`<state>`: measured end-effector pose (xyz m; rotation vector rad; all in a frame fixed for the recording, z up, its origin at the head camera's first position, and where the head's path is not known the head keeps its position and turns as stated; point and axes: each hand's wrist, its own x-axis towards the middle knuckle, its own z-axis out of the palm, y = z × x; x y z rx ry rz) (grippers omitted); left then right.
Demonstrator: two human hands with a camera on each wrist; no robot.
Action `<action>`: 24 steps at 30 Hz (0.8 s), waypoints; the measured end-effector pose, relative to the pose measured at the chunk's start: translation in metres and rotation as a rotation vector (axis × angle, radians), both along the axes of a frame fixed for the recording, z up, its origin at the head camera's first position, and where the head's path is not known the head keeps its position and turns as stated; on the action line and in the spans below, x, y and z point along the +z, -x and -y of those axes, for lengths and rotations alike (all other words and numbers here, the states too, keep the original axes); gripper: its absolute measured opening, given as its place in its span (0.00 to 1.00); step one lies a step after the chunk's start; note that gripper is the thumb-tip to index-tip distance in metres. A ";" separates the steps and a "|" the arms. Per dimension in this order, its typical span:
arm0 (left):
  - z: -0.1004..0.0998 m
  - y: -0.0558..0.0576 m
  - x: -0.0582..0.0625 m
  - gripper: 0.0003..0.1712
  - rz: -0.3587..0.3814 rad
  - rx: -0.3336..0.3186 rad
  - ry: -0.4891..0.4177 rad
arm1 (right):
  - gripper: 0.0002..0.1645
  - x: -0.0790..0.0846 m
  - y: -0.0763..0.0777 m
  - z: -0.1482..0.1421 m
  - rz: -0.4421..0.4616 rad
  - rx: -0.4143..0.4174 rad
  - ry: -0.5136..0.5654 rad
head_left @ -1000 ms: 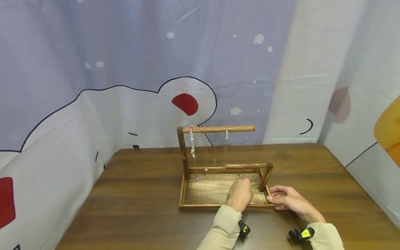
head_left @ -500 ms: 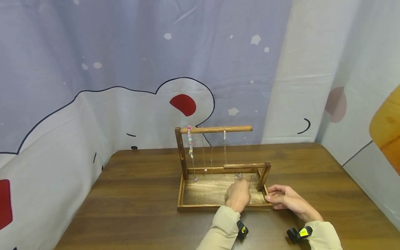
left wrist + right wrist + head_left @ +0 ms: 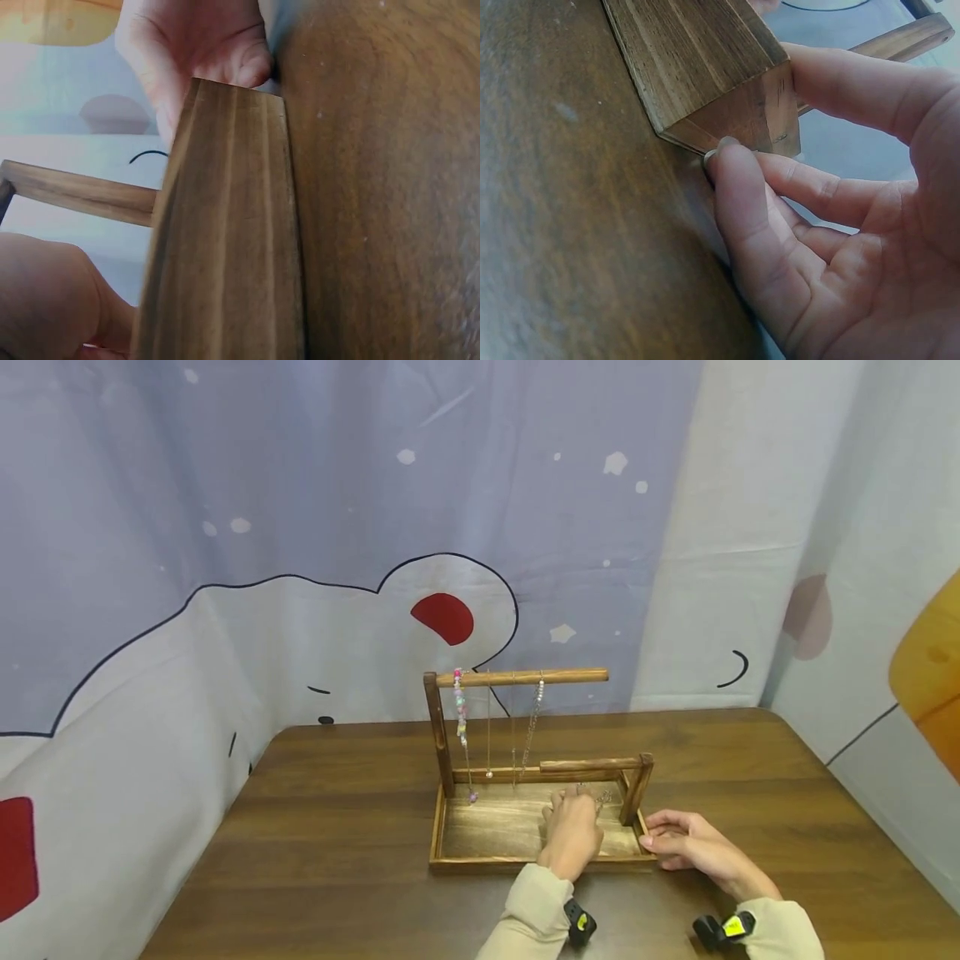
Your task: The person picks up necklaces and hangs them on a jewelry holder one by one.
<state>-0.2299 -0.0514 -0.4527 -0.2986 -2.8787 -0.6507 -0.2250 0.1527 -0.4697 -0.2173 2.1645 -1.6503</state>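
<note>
A wooden jewelry stand (image 3: 480, 866) has a tray base with a tall bar and a lower bar above it. My left hand (image 3: 573, 835) reaches into the tray's right half, fingers bent down among silver chains (image 3: 603, 797); its fingertips are largely hidden. In the left wrist view, part of that hand (image 3: 49, 296) shows behind the tray wall. My right hand (image 3: 701, 850) holds the tray's front right corner, with thumb and fingers against the end wall (image 3: 735, 120) in the right wrist view. Whether the left fingers pinch a chain, I cannot tell.
From the tall bar (image 3: 570, 676) hang a colorful beaded necklace (image 3: 461, 710), two thin chains and a chain with pearly beads (image 3: 539, 692). The lower bar (image 3: 592, 765) ends at a post on the right. A brown wooden table (image 3: 315, 827) bears the stand; a printed curtain (image 3: 337, 510) hangs behind.
My left hand's fingers have moved from a tight curl to a looser spread and reach slightly farther over the chains. The beaded pearly chain sways on the bar. My right hand stays at the corner.
</note>
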 end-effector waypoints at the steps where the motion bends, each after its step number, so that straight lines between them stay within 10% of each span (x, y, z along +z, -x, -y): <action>1: 0.001 -0.001 0.001 0.12 -0.014 0.005 -0.004 | 0.32 0.000 -0.001 0.000 0.002 -0.001 0.001; 11: 0.024 -0.002 0.005 0.13 -0.224 -0.012 -0.145 | 0.32 0.000 -0.003 0.001 0.002 0.018 0.016; 19: 0.045 -0.001 0.010 0.02 -0.205 -0.001 -0.625 | 0.33 0.001 -0.001 -0.001 0.001 0.011 -0.003; 24: 0.060 0.001 0.019 0.03 -0.227 -0.069 -0.725 | 0.33 0.001 -0.001 0.000 -0.006 0.014 0.010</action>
